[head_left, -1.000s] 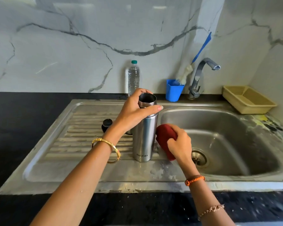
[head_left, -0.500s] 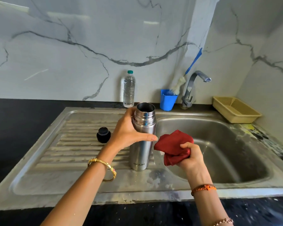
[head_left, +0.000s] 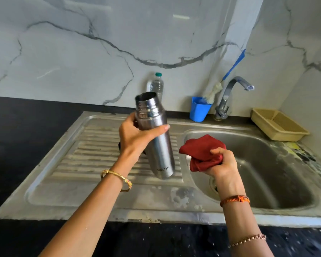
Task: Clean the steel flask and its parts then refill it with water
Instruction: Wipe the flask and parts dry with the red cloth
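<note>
Above the drainboard (head_left: 93,156), the open, shiny steel flask (head_left: 157,138) tilts.

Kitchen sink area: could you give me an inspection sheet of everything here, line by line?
Surface: stainless steel sink unit with ribbed drainboard, set in a black countertop; white stains near its front.
Job's things: open cylindrical steel flask, lifted and tilted; crumpled red cloth; clear plastic water bottle with green cap at the wall.
Clutter: blue plastic cup holding a blue-handled brush; beige plastic tray.
Grips: left hand holds the flask; right hand holds the cloth.
Cables: nothing seen.
Surroundings: white marble-pattern wall; chrome tap, no water running.
</note>
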`<state>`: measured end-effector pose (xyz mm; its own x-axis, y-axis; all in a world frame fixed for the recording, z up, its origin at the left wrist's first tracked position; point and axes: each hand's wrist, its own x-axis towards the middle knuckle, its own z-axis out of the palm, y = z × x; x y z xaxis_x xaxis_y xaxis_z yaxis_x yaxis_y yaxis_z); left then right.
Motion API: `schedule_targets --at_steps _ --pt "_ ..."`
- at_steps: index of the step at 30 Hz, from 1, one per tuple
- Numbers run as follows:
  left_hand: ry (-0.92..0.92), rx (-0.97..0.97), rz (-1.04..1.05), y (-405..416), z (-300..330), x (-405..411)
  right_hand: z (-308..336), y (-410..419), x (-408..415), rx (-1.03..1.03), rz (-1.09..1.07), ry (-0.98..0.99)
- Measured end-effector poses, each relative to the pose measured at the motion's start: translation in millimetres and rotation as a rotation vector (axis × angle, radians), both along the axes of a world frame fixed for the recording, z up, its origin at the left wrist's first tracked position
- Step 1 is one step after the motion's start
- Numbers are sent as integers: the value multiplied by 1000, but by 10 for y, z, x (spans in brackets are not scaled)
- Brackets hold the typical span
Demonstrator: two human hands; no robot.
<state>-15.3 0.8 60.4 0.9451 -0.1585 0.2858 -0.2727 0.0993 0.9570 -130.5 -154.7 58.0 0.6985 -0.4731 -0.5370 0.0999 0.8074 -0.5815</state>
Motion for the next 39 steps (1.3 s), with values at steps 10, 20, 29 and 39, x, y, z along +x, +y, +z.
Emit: schedule_targets --at_steps 10,20,29,39 --pt "-40 103 390 736 419 704 137 371 418 -20 70 -45" --pt "-64 278 439 1062 148 1105 -166 915 803 -43 252 -47" --pt "-99 290 431 1013 -61 1377 -462 1150 1013 -42 300 35" --pt "-86 320 436 1038 -204 1611 -570 1215 1178 -103 171 65"
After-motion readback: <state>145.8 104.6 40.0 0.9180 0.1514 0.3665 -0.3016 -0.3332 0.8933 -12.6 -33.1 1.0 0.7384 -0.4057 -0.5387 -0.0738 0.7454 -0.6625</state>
